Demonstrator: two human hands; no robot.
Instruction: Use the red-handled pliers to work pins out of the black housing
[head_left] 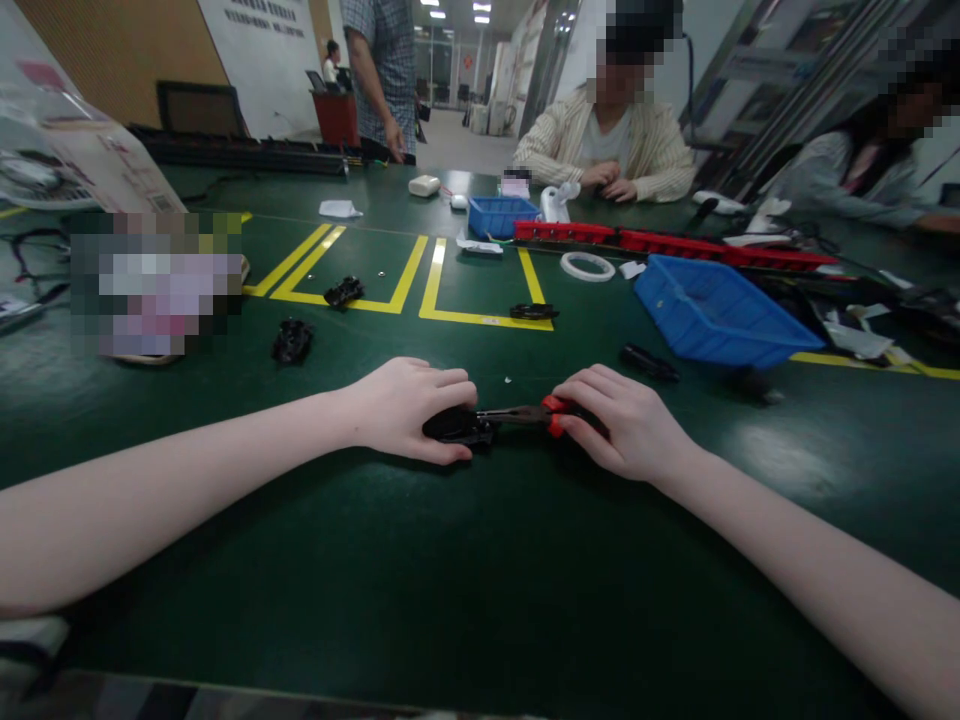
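Note:
My left hand (420, 408) is closed around a black plastic part (459, 428) resting low over the green table. In my right hand (626, 420) is a pair of needle-nose pliers (517, 413) with red and black handles. The pliers point left, and their jaws reach the right end of the black part. Whether the jaws grip anything there is too small to tell. Fingers of my left hand hide much of the part.
Black parts lie on the green table (480, 580), one (292, 341) at left and another (649, 362) at right. A blue bin (727, 310), a tape roll (587, 266) and a red strip (660, 245) are farther back. One person (607, 150) sits opposite.

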